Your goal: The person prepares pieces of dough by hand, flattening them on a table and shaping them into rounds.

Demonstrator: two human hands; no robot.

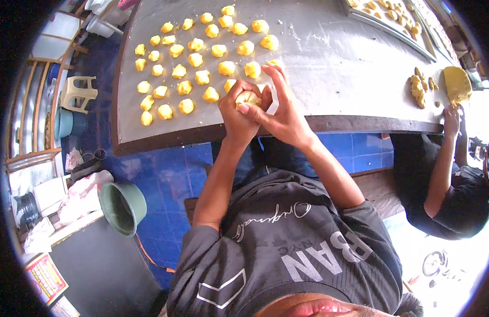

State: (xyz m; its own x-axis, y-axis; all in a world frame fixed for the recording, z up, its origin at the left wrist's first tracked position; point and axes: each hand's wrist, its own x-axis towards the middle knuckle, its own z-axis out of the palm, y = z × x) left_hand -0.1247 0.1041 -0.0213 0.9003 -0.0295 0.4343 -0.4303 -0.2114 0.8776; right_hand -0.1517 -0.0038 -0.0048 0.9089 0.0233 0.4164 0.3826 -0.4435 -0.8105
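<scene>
Over the table's near edge, a ball of yellow dough (248,99) sits between my two hands. My left hand (238,115) is closed around it, fingers curled. The thumb of my right hand (284,117) presses onto the dough's near side, while its index finger points up and away from it. The dough's top looks creased, and its underside is hidden by my fingers. Just beyond and to the left, several small yellow dough balls (195,59) lie spread in loose rows on the metal tabletop (318,68).
A tray of small shaped pieces (392,24) lies at the far right. To the right, a co-worker's hand (451,120) touches a big yellow dough lump (458,84), with smaller dough pieces (417,90) beside it. On the left are a cream stool (78,94) and a green basin (133,203).
</scene>
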